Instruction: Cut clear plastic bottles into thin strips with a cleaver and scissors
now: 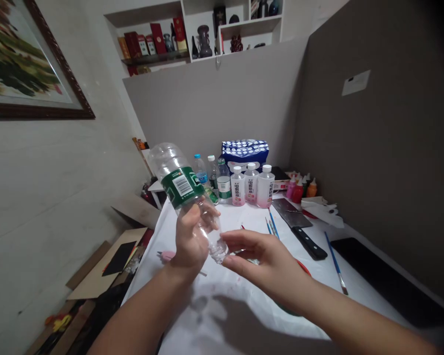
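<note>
My left hand (189, 235) grips a clear empty plastic bottle (177, 180) with a green label, held tilted with its base up to the left and its neck down to the right. The fingertips of my right hand (261, 256) are at the bottle's neck; whether a cap sits under them is hidden. Both hands hover over a table covered in a white cloth (244, 315).
Behind stand three white-capped pink-labelled bottles (250, 185), several water bottles (211, 172) and a blue tissue pack (245, 150). To the right lie a cleaver (298, 227), blue-handled brushes (335, 264), small paint bottles (299, 187) and a black slab (385, 281). Cardboard (103, 266) litters the floor at left.
</note>
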`<state>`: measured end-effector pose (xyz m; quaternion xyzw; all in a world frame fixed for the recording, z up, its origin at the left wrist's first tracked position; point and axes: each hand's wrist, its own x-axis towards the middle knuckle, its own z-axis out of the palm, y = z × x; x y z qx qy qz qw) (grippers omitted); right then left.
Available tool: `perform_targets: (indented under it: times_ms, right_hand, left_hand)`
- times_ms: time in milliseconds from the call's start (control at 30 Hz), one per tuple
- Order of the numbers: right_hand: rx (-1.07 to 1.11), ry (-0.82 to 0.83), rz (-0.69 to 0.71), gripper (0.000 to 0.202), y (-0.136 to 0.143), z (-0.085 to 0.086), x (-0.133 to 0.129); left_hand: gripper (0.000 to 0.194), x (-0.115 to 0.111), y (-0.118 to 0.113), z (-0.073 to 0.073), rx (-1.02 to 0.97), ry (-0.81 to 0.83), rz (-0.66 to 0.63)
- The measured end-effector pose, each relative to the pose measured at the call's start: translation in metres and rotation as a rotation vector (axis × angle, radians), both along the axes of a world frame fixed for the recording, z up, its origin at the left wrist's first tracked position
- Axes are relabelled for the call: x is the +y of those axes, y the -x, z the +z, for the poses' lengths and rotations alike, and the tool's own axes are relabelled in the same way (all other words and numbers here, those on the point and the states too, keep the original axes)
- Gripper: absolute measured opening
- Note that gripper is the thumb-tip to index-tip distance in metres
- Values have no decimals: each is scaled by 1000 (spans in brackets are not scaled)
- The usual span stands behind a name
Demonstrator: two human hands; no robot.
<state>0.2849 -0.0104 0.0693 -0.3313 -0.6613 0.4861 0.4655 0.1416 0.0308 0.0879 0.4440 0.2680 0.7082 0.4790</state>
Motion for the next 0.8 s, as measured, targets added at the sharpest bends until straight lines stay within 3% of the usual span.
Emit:
perform_targets:
  times_ms: [267,633,733,800]
  right_hand:
    - [205,134,61,22,1,-17,6]
    - [310,324,73,18,9,-20,6]
    - [238,336,96,12,10,-32,6]
    - [73,303,125,11,5,-42,4]
  left_hand:
    - [34,-1,1,-6,27,-85,-67]
    - [37,0,-1,-4,8,-49,-78]
    - [38,5,1,-3,-12,-25,-65]
    - [38,8,3,-3,-35,-1,-55]
